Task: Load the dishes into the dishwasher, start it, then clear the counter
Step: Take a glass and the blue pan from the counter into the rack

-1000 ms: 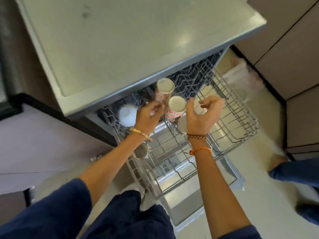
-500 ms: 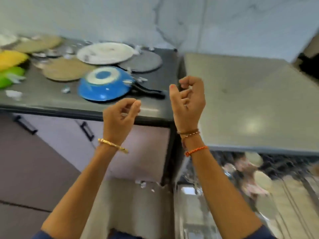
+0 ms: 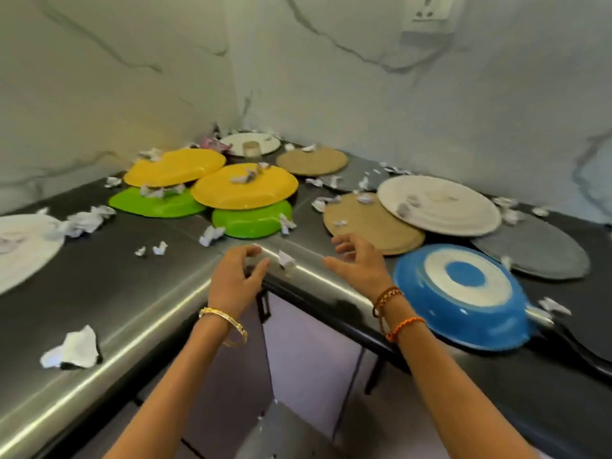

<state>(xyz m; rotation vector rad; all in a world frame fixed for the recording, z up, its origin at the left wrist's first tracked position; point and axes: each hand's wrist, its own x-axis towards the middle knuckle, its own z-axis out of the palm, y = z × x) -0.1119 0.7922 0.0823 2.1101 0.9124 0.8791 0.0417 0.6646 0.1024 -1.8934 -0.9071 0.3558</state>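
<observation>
Upside-down dishes cover the dark corner counter [image 3: 109, 279]. Two yellow plates [image 3: 244, 187] lie over two green ones [image 3: 253, 220]. To their right are tan plates [image 3: 371, 223], a white plate [image 3: 440, 207], grey plates [image 3: 533, 253] and a blue pan [image 3: 463, 293] turned bottom up at the counter edge. My left hand [image 3: 236, 276] and my right hand [image 3: 359, 263] hover over the inner corner edge, both empty with loosely curled fingers. A crumpled paper scrap [image 3: 286, 260] lies between them. The dishwasher is out of view.
Several crumpled paper scraps [image 3: 71, 349] litter the counter. Another white plate [image 3: 23, 246] lies at the far left, and a small glass [image 3: 250, 149] stands at the back corner. Marble-look walls close the corner, with a socket [image 3: 430, 14] above. Cabinet doors sit below the counter.
My view swung from the dishwasher's rack of cups up and left to the corner counter. Both hands left the rack and now reach empty over the counter edge.
</observation>
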